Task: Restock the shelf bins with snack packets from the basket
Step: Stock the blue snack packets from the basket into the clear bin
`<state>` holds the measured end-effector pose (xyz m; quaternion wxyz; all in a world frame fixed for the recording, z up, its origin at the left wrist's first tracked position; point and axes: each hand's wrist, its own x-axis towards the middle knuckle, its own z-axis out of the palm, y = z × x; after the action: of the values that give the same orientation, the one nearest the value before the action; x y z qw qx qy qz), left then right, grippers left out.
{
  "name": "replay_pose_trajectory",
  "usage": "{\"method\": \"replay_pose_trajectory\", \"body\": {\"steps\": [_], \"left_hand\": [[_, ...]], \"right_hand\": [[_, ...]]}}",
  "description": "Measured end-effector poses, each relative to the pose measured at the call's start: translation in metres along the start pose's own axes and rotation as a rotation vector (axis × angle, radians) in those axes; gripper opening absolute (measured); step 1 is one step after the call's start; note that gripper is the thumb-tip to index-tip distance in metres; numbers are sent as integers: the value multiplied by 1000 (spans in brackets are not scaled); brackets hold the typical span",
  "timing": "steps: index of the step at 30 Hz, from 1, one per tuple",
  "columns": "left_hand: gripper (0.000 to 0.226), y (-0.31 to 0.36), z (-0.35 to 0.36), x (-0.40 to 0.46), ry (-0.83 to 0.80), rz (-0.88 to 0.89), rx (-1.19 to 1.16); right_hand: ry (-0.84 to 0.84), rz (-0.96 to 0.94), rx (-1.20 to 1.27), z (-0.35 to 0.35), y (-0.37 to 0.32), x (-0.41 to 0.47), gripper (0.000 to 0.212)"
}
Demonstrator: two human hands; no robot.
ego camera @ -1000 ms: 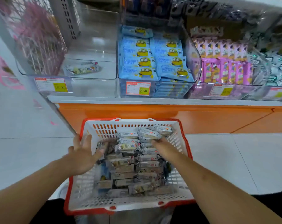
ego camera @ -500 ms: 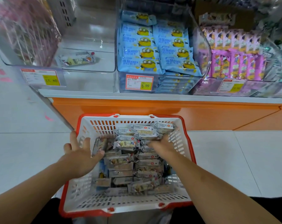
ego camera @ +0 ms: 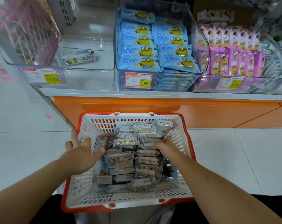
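A white basket with a red rim point(ego camera: 187, 138) sits low in the middle, filled with several grey-and-white snack packets point(ego camera: 129, 160). My left hand point(ego camera: 82, 151) is spread over the basket's left wall, its thumb touching a packet that stands on edge point(ego camera: 100, 143). My right hand point(ego camera: 166, 145) reaches in from the right, fingers curled down over packets in the upper middle of the pile; its thumb is hidden. On the shelf above, the clear left bin point(ego camera: 88, 68) holds one matching packet point(ego camera: 77, 58).
A middle bin point(ego camera: 200, 46) is packed with blue cartoon packets, and a right bin point(ego camera: 233, 59) holds purple packets. Price tags point(ego camera: 138, 80) hang on the bin fronts. The orange shelf base point(ego camera: 153, 107) runs behind the basket. White floor tiles lie on both sides.
The view has dropped closer to the basket. My left hand has slid to the left wall and its thumb now meets the upright packet. My right hand stays on the same packets.
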<state>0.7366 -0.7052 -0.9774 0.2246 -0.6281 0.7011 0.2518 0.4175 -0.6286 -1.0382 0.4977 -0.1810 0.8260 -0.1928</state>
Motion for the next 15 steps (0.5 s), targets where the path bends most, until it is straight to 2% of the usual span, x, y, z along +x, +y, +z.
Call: {"method": "replay_pose_trajectory", "body": {"steps": [2, 7, 10, 12, 15], "left_hand": [[85, 1, -1, -1, 1, -2, -3], [84, 2, -14, -5, -61, -18, -29], [83, 12, -31, -15, -36, 3, 109], [75, 25, -49, -27, -7, 60, 211], [62, 48, -87, -46, 40, 309, 155]], "right_hand": [[22, -33, -44, -1, 5, -6, 55], [68, -136, -239, -14, -8, -34, 46], [-37, -193, -267, -42, -45, -63, 49], [-136, -271, -271, -63, -72, -86, 55], [-279, -395, -215, -90, -104, -123, 59]]}}
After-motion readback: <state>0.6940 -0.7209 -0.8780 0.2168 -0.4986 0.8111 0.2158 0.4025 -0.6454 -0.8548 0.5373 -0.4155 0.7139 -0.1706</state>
